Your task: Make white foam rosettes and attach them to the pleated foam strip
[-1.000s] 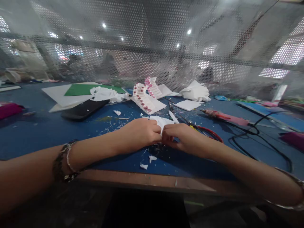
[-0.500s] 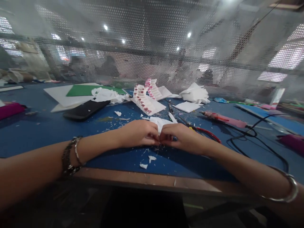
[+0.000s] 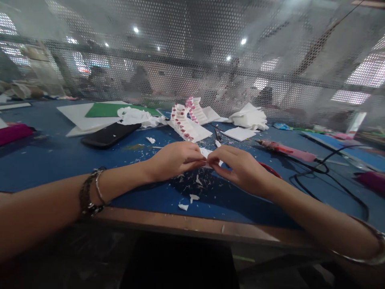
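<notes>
My left hand [image 3: 174, 159] and my right hand [image 3: 239, 166] meet over the blue table [image 3: 45, 160], fingertips pinched together on a small white paper piece [image 3: 207, 153] held a little above the surface. Most of the paper is hidden behind my fingers. White paper scraps [image 3: 192, 197] lie scattered on the mat under and in front of my hands. A beaded bracelet is on my left wrist, a metal bangle on my right.
Behind my hands lie folded white sheets with pink dots [image 3: 185, 124], a white paper stack [image 3: 248, 116], a black phone [image 3: 110, 134], green and white boards [image 3: 102, 110], red-handled scissors [image 3: 272, 170], a pink glue gun [image 3: 285, 149] with black cable [image 3: 331, 176]. A perforated screen stands at the back.
Both hands have lifted slightly off the table with the paper piece between them. The right hand's fingers have spread a little more around it.
</notes>
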A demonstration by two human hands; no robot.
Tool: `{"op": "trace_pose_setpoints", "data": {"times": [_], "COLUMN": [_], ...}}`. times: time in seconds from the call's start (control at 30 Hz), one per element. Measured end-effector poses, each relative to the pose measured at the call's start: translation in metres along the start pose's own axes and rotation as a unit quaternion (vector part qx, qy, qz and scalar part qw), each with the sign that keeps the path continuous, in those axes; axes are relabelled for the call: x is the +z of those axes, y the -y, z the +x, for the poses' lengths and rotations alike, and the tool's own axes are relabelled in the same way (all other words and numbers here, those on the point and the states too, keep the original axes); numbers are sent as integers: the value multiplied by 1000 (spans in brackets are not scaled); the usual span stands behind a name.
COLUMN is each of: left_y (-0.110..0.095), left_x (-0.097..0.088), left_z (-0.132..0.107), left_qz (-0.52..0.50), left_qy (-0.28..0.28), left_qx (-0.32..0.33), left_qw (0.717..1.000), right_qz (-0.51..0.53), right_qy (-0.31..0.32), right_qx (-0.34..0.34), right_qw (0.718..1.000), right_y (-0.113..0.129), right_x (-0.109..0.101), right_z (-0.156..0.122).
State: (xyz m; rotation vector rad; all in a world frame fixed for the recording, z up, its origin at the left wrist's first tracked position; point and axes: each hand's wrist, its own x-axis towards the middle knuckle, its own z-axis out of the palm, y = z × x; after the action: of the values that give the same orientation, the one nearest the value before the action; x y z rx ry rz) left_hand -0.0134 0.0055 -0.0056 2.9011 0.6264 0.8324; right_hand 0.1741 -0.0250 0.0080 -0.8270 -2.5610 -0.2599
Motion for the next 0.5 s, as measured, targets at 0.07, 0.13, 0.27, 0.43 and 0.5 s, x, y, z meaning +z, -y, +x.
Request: {"op": "trace_pose_setpoints", "data": {"times": [0.07, 0.13, 0.27, 0.43, 0.5], "left_y": [0, -1, -6, -9, -10], "left_x": [-1, -1, -2, -1, 0], "left_z": [-1, -1, 1, 2, 1], "left_qz": [18, 7, -35, -92, -109], "left_qy": [-18, -26, -38, -37, -46], "left_qx": [11, 9, -19, -59, -75], "left_qw": [1000, 1000, 998, 993, 990], "right_qz": [22, 57, 127, 145, 133], "right_qy": [-25, -38, -75, -127, -129], "right_qx": [20, 51, 118, 117, 99], "right_qw": [999, 996, 982, 974, 978], "right_y": [1, 3, 5, 8, 10], "right_x": [0, 0, 0, 2, 2], "right_z": [0, 1, 2, 5, 5]}}
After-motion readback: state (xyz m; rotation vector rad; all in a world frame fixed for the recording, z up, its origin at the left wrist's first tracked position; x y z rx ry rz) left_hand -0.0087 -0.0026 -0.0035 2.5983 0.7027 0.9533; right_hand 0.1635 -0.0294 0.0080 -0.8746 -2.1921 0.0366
